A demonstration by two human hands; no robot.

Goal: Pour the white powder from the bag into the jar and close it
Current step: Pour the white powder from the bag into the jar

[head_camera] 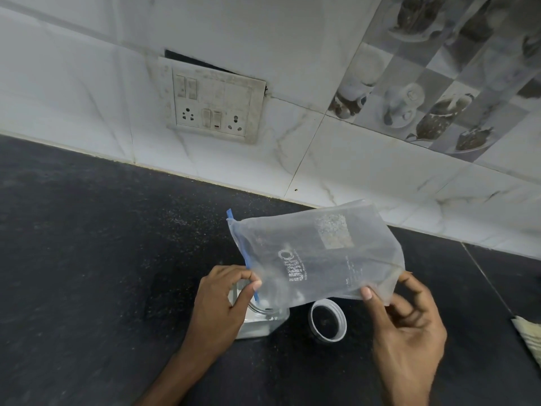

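A clear plastic zip bag [316, 253] with a blue seal strip and white print hangs tilted over the counter, its mouth pointing down-left above the jar. My left hand [222, 306] pinches the bag's mouth edge by the blue strip. My right hand [407, 326] pinches the bag's lower right corner and holds it higher. Below the mouth stands a clear square jar [263, 320], open, with white powder inside and partly hidden by my left hand. Its round lid [328, 320] lies upside down on the counter just right of the jar.
The dark speckled counter [87, 259] runs back to a white tiled wall with a switch and socket plate [213, 104]. A pale cloth or paper edge [530, 335] shows at the far right.
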